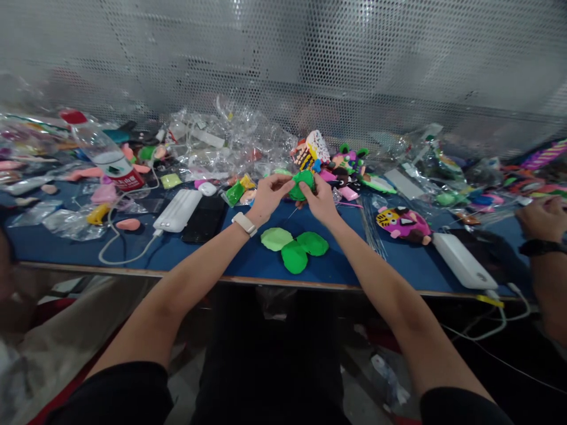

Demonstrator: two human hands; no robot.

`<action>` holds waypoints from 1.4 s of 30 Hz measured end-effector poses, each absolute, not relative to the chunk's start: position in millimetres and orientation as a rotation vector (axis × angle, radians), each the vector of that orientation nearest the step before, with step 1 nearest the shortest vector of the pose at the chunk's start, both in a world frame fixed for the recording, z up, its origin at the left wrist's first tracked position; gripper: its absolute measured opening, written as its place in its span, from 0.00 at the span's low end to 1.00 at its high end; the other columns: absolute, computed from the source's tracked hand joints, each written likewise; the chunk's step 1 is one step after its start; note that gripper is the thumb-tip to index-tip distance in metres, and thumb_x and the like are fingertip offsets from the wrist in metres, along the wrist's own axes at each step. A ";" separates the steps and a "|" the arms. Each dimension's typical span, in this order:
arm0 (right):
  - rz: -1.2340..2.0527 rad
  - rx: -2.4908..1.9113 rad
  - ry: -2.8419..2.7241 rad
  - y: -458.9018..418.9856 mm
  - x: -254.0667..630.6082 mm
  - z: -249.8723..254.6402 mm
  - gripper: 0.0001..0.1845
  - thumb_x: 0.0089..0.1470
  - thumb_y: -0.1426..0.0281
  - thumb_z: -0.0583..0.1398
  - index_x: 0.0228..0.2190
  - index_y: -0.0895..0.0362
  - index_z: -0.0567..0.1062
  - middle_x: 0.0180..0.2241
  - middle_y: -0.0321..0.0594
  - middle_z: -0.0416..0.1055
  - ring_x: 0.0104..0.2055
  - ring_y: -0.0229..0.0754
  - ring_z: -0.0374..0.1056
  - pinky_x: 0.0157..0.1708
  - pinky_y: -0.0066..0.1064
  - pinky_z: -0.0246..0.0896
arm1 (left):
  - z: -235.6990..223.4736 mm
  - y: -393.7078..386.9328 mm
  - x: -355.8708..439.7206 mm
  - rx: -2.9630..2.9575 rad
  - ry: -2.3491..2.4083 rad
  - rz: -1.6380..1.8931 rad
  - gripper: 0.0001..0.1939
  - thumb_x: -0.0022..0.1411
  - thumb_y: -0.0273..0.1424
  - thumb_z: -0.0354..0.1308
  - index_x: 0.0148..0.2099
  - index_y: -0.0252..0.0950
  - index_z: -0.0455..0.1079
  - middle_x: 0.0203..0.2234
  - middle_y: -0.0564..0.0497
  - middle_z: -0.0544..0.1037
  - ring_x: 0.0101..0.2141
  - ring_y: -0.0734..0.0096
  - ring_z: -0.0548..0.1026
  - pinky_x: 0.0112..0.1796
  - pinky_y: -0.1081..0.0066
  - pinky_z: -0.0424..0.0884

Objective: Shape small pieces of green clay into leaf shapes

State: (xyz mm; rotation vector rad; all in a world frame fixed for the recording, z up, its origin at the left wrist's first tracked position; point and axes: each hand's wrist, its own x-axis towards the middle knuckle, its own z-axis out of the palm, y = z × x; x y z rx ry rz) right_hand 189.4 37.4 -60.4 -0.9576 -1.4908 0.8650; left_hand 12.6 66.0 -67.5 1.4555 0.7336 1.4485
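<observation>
Between my two hands is a rounded piece of green modelling clay (303,184), held up over the blue table. My left hand (269,198) pinches its left edge with thumb and fingers. Its right side is gripped by my right hand (322,200), thumb on the face toward me. A thin wire (293,213) shows just below the clay; whether it is joined to it I cannot tell. Flat on the table beneath lie a pale green clay leaf (276,238), a green clay leaf (295,257) and another green leaf (313,242), touching one another.
White power banks (178,211) (464,260) with cables lie left and right. A red-capped bottle (108,154), crumpled plastic bags (230,141) and a pink and yellow clay figure (403,224) surround the work spot. Another person's hand (544,218) is at far right. A perforated metal panel (283,59) stands behind.
</observation>
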 end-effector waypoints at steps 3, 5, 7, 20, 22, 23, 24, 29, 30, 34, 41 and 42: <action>0.855 -0.956 -1.513 38.4 189.5 -61.9 0.42 0.49 0.29 0.69 0.47 0.48 0.72 0.32 0.40 0.77 0.25 0.49 0.76 0.26 0.48 0.78 | -68.3 67.2 13.3 1.484 0.747 1.487 0.31 0.53 0.59 0.78 0.41 0.37 0.84 0.34 0.47 0.85 0.34 0.69 0.78 0.37 0.69 0.76; 0.858 -0.954 -1.513 40.2 189.5 -63.7 0.42 0.48 0.30 0.71 0.48 0.48 0.73 0.31 0.40 0.78 0.26 0.50 0.76 0.27 0.49 0.79 | -68.3 66.9 14.0 1.480 0.758 1.505 0.31 0.53 0.60 0.78 0.41 0.37 0.84 0.33 0.47 0.85 0.33 0.69 0.77 0.36 0.69 0.76; 0.870 -0.947 -1.486 42.7 189.8 -65.5 0.43 0.48 0.29 0.70 0.49 0.48 0.73 0.33 0.40 0.79 0.27 0.50 0.77 0.28 0.50 0.81 | -68.2 66.3 14.8 1.462 0.755 1.501 0.30 0.55 0.61 0.76 0.39 0.37 0.84 0.32 0.48 0.84 0.33 0.69 0.77 0.35 0.69 0.75; 0.925 -0.983 -1.448 44.5 187.0 -68.1 0.41 0.54 0.28 0.65 0.49 0.48 0.70 0.38 0.44 0.80 0.31 0.49 0.79 0.31 0.47 0.82 | -63.3 62.7 13.5 1.559 0.730 1.457 0.28 0.54 0.56 0.79 0.37 0.36 0.84 0.29 0.48 0.83 0.31 0.69 0.77 0.33 0.69 0.75; 0.927 -0.985 -1.424 45.6 187.3 -69.0 0.41 0.54 0.29 0.65 0.50 0.48 0.70 0.39 0.44 0.80 0.31 0.49 0.79 0.31 0.47 0.82 | -63.4 61.4 15.5 1.469 0.686 1.417 0.27 0.56 0.57 0.78 0.37 0.36 0.84 0.30 0.48 0.84 0.32 0.67 0.80 0.35 0.67 0.78; 0.922 -0.985 -1.412 46.2 187.6 -69.2 0.41 0.54 0.29 0.65 0.51 0.48 0.70 0.39 0.44 0.81 0.31 0.49 0.79 0.31 0.47 0.81 | -63.7 61.1 16.3 1.409 0.648 1.383 0.27 0.57 0.57 0.77 0.37 0.36 0.84 0.31 0.47 0.84 0.33 0.66 0.81 0.37 0.66 0.80; 0.912 -0.987 -1.398 46.9 188.1 -69.2 0.41 0.55 0.28 0.65 0.51 0.48 0.70 0.39 0.44 0.81 0.31 0.49 0.79 0.30 0.46 0.81 | -64.3 61.0 17.0 1.348 0.605 1.344 0.26 0.57 0.56 0.77 0.36 0.36 0.84 0.31 0.47 0.85 0.33 0.64 0.82 0.39 0.64 0.82; 0.900 -0.999 -1.349 49.4 190.8 -66.7 0.42 0.52 0.26 0.64 0.47 0.48 0.70 0.36 0.42 0.79 0.29 0.46 0.75 0.26 0.40 0.75 | -65.7 61.4 16.9 1.245 0.469 1.218 0.21 0.48 0.40 0.83 0.41 0.35 0.85 0.34 0.46 0.87 0.36 0.62 0.85 0.45 0.59 0.84; 0.904 -0.997 -1.354 49.6 191.3 -66.0 0.41 0.52 0.26 0.64 0.46 0.47 0.69 0.35 0.41 0.78 0.28 0.45 0.74 0.25 0.39 0.74 | -65.2 60.9 16.6 1.261 0.456 1.211 0.23 0.47 0.40 0.84 0.43 0.35 0.85 0.35 0.46 0.88 0.36 0.62 0.85 0.45 0.59 0.84; 0.986 -0.995 -1.418 48.5 192.1 -63.7 0.40 0.55 0.25 0.59 0.46 0.46 0.69 0.31 0.38 0.75 0.28 0.45 0.73 0.23 0.38 0.70 | -61.0 56.5 16.1 1.328 0.448 1.237 0.29 0.45 0.46 0.87 0.44 0.36 0.84 0.37 0.47 0.88 0.34 0.66 0.84 0.41 0.63 0.84; 1.131 -0.925 -1.357 40.4 187.0 -59.3 0.40 0.50 0.27 0.67 0.43 0.48 0.71 0.29 0.34 0.75 0.24 0.41 0.72 0.19 0.34 0.67 | -58.9 52.7 16.3 1.428 0.443 1.250 0.33 0.47 0.52 0.85 0.45 0.37 0.78 0.35 0.49 0.85 0.29 0.69 0.83 0.36 0.66 0.83; 1.117 -0.925 -1.352 39.8 186.4 -58.9 0.40 0.49 0.27 0.68 0.42 0.48 0.71 0.28 0.33 0.75 0.24 0.41 0.71 0.18 0.33 0.67 | -59.7 53.3 16.3 1.435 0.445 1.261 0.34 0.47 0.53 0.85 0.45 0.37 0.78 0.36 0.49 0.86 0.29 0.70 0.83 0.36 0.67 0.83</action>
